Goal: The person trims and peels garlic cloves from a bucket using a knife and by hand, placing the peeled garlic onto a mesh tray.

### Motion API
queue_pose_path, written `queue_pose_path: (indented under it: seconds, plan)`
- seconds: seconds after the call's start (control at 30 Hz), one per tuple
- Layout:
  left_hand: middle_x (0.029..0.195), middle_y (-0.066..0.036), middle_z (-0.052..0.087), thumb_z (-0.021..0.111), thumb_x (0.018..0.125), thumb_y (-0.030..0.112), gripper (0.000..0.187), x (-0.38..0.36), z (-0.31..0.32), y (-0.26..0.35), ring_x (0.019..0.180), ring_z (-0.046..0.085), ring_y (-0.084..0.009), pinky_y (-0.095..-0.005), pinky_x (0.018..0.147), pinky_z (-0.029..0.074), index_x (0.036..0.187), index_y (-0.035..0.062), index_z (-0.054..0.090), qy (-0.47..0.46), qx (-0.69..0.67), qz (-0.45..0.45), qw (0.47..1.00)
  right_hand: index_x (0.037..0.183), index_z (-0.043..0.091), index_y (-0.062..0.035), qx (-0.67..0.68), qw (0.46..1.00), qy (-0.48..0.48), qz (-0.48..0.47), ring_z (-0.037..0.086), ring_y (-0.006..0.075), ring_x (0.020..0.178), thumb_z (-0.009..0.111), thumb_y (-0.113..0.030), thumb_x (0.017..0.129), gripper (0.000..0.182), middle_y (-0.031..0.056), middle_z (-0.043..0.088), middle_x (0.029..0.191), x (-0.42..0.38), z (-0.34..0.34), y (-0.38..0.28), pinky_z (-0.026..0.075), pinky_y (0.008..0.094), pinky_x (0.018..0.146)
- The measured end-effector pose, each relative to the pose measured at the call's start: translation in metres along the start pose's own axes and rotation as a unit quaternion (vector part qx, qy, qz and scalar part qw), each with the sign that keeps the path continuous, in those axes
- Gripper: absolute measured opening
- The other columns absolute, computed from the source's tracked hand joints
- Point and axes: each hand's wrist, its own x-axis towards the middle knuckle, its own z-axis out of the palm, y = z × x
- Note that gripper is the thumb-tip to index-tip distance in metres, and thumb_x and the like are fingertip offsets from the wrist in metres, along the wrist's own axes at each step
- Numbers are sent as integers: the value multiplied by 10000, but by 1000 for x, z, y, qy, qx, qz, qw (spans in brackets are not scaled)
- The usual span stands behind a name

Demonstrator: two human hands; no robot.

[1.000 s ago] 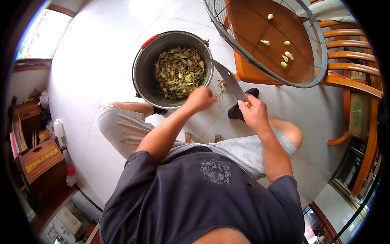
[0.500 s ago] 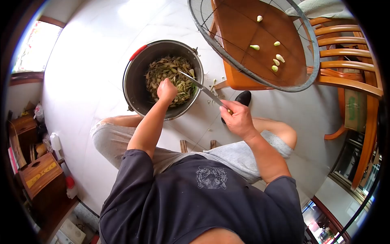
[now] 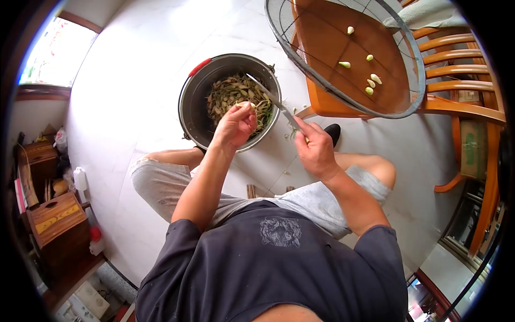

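While the left hand (image 3: 234, 127) hung over the pail (image 3: 197, 115), fingers pinched nearly closed on a pale bulb (image 3: 252, 106), the right hand (image 3: 316, 151) was closed firmly round the knife (image 3: 274, 101), blade angled over the pail's rim; whether it touched was unclear. Held this way, likely so the bulb and edge stayed close and bits could drop inside. The pail stood on the floor (image 3: 134, 80) between the knees, probably for short reach. The mesh basket (image 3: 422, 80) looked set on the chair (image 3: 324, 102), perhaps to keep its bulbs apart from the heap (image 3: 230, 94). Counts: one knife, one pail, one basket, one chair; one bulb pinched, six loose bulbs (image 3: 345, 64) in the basket. Heap was too tangled to count; so were the floor scraps (image 3: 294, 131).
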Motion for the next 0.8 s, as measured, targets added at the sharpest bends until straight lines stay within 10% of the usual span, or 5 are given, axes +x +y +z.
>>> queue_pose_path:
  seconds: [0.8]
  plan:
    - [917, -27, 641, 679, 803, 111, 179, -11, 34, -76, 812, 622, -103, -176, 639, 518, 959, 66, 602, -11, -62, 1, 998, 1111, 625, -30, -151, 977, 43, -143, 568, 267, 655, 672, -26, 724, 391, 102, 546, 762, -12, -16, 2, 474, 349, 593]
